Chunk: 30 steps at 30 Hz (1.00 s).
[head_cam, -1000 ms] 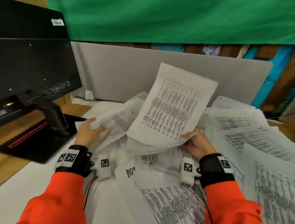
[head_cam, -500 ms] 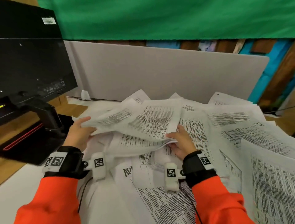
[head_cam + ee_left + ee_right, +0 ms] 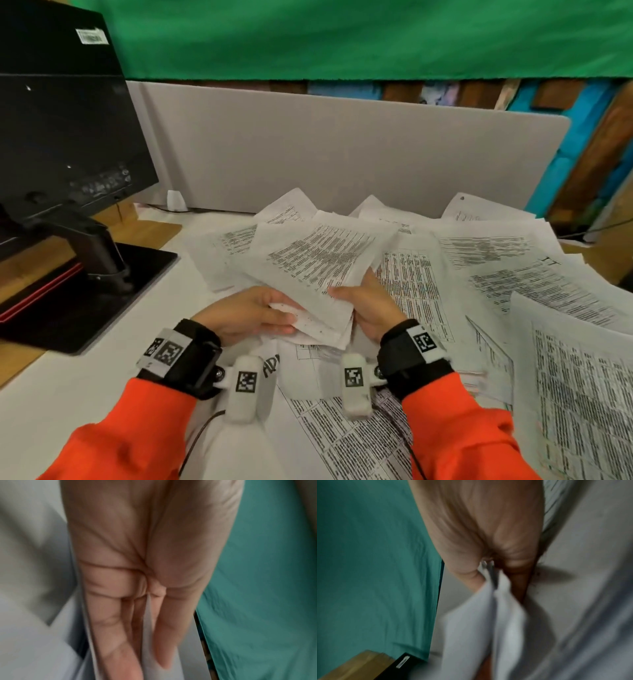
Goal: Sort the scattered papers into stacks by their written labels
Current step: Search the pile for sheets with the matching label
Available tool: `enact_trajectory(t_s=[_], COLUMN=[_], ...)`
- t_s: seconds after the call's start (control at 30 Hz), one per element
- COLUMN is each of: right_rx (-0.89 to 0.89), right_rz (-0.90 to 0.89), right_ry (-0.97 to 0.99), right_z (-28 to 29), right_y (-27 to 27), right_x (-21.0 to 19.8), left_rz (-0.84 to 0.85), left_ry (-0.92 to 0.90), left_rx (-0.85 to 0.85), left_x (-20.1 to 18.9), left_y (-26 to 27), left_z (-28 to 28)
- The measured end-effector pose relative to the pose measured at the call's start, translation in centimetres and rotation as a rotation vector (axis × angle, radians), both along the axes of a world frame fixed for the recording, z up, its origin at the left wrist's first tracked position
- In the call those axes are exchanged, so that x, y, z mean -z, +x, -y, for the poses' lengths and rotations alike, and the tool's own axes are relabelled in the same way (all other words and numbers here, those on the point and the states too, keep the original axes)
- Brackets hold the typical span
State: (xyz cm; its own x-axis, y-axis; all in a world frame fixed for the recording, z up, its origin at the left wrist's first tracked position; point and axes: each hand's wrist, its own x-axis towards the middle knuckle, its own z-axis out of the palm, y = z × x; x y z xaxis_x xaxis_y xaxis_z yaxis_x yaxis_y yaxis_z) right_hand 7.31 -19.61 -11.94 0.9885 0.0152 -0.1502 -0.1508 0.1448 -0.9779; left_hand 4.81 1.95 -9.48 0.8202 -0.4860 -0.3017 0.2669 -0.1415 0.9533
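I hold a small bundle of printed sheets (image 3: 318, 263) just above the desk, its near corner between both hands. My left hand (image 3: 253, 313) pinches that corner, thumb on top; in the left wrist view a sheet edge (image 3: 148, 635) runs between thumb and fingers of the left hand (image 3: 137, 574). My right hand (image 3: 366, 303) grips the bundle's right edge; the right wrist view shows sheets (image 3: 489, 601) clamped in the right hand (image 3: 488, 534). More printed papers (image 3: 507, 274) lie scattered to the right. One sheet (image 3: 272, 368) below shows handwritten letters "AD".
A black monitor (image 3: 61, 144) on a stand (image 3: 99, 253) fills the left side. A grey divider panel (image 3: 342, 150) closes off the back of the white desk (image 3: 68, 387). A green cloth (image 3: 342, 37) hangs behind it.
The top sheet, raised upright a second ago, came down flat onto the bundle. My left hand slid from the far left edge to the near corner, close to my right hand.
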Motion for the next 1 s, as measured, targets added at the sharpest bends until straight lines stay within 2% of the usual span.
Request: enact_trajectory(t_s=[0.07, 0.1, 0.2, 0.23, 0.27, 0.33, 0.4, 0.5, 0.6, 0.67, 0.7, 0.77, 0.87, 0.9, 1.0], right_rx=[0.063, 0.090, 0.058, 0.033, 0.005, -0.052, -0.067, 0.010, 0.050, 0.111, 0.124, 0.114, 0.056, 0.029, -0.035], right_rz=[0.066, 0.128, 0.278, 0.294, 0.321, 0.378, 0.424, 0.441, 0.473, 0.508, 0.518, 0.525, 0.499, 0.464, 0.267], right_ry=[-0.057, -0.082, -0.260, -0.298, -0.329, -0.404, -0.488, -0.394, -0.330, -0.323, -0.324, -0.329, -0.378, -0.389, -0.393], right_z=[-0.1, 0.1, 1.5, 2.0, 2.5, 3.1, 3.5, 4.6, 5.8, 6.9, 7.5, 8.6, 10.3, 10.9, 12.2], right_y=[-0.3, -0.6, -1.8, -2.2, -2.5, -3.2, -4.0, -5.3, -6.8, -7.7, -8.0, -8.7, -9.8, -10.0, -10.0], right_x=[-0.3, -1.0, -4.1, -5.1, -5.9, -7.6, -8.7, -9.7, -11.2, -12.4, -13.0, -13.7, -14.0, -13.7, -11.5], left_rz=[-0.004, 0.040, 0.242, 0.223, 0.165, 0.075, 0.113, 0.309, 0.633, 0.815, 0.849, 0.801, 0.607, 0.533, 0.401], left_ry=[0.002, 0.012, 0.109, 0.118, 0.084, -0.049, -0.199, -0.307, -0.199, -0.166, -0.186, -0.250, -0.280, -0.229, 0.160], left_rx=[0.019, -0.069, -0.685, -0.759, -0.694, -0.402, -0.269, -0.324, -0.519, -0.552, -0.552, -0.533, -0.377, -0.321, -0.151], left_x=[-0.6, -0.8, -1.5, -1.9, -2.4, -3.8, -6.1, -9.2, -11.2, -12.2, -12.9, -13.5, -12.3, -11.4, -7.7], left_y=[0.0, 0.3, 2.0, 2.2, 2.3, 2.0, 0.9, -0.3, -1.8, -3.1, -3.7, -3.8, -2.0, -1.4, -0.2], left_z=[-1.1, -2.1, -5.3, -5.6, -5.5, -4.1, -2.3, 0.3, 3.2, 5.5, 6.5, 7.7, 8.6, 8.9, 9.6])
